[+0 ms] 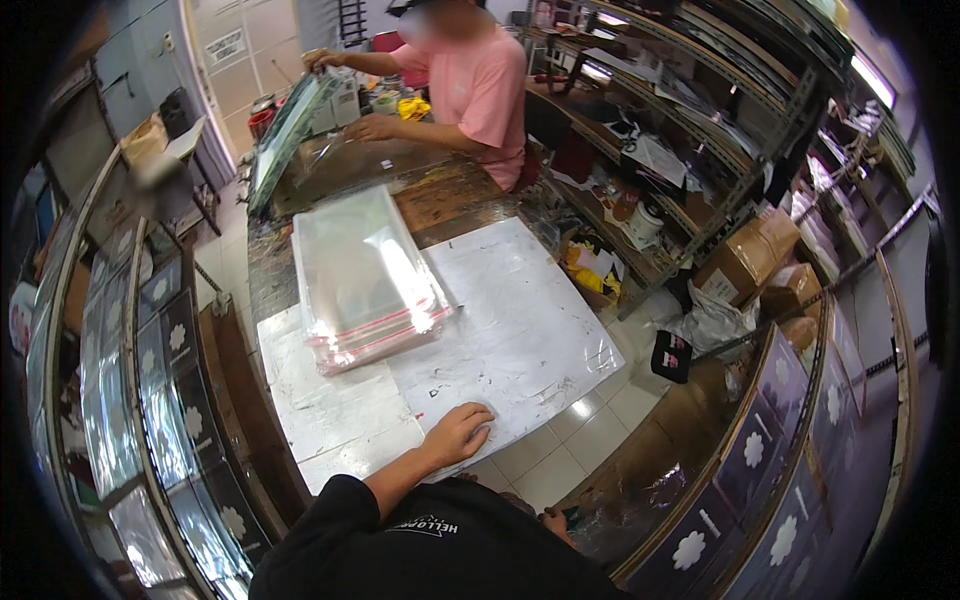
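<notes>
My left hand [460,435] rests on the white sheet [520,340] at the table's near edge, fingers loosely bent and nothing in them. Beyond it lies a stack of clear plastic sleeves [365,265] with pinkish-red strips along the near end. My right hand [556,525] is low beside my body, over the brown glossy surface to the right. Its fingers close around something small and dark green; what that is I cannot make out.
Across the table a person in a pink shirt [490,90] holds up a greenish clear sheet [290,140]. Metal shelves [690,110] with papers stand right, cardboard boxes [745,255] below. Racks of dark panels with white flower shapes [185,400] flank me on both sides.
</notes>
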Tool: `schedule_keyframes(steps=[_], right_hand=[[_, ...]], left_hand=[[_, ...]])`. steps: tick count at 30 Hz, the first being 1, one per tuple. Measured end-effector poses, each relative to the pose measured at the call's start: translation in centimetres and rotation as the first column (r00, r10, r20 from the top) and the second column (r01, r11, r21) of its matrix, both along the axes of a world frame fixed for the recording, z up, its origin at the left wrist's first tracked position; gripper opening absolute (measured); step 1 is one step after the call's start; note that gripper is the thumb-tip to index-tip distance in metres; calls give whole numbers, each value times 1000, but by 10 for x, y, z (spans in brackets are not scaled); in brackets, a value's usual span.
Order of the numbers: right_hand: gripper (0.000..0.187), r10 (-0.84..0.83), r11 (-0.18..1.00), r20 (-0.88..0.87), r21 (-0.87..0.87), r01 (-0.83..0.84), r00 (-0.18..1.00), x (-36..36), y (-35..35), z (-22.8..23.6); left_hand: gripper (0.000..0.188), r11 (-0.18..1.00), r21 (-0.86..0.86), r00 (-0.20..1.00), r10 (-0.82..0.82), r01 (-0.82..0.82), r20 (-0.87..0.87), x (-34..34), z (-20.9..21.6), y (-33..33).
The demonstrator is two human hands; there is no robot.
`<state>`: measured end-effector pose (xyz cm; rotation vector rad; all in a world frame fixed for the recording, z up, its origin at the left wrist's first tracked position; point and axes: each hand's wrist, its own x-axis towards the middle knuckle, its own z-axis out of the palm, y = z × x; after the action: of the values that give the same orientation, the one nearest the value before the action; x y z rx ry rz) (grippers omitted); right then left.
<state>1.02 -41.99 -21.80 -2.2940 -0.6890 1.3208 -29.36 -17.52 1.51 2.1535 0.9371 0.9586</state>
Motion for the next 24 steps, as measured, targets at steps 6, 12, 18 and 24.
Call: schedule_keyframes(steps=[6,12,18,24], right_hand=[[49,74,997,103,27,-77,992,9,-7,9],[44,-142,988,-40,54,144,989,6,7,40],[40,-143,989,-115,23,146,983,14,5,15],[42,-303,916,-321,161,367,897,11,-1,-7]], left_hand=[[34,969,39,968,242,-245,60,-20,40,19],[62,596,486,673,740,-640,-21,-97,87,115],[54,510,784,448,828,-353,-337,-157,81,195],[10,799,553,575,574,-236,-583,-97,80,177]])
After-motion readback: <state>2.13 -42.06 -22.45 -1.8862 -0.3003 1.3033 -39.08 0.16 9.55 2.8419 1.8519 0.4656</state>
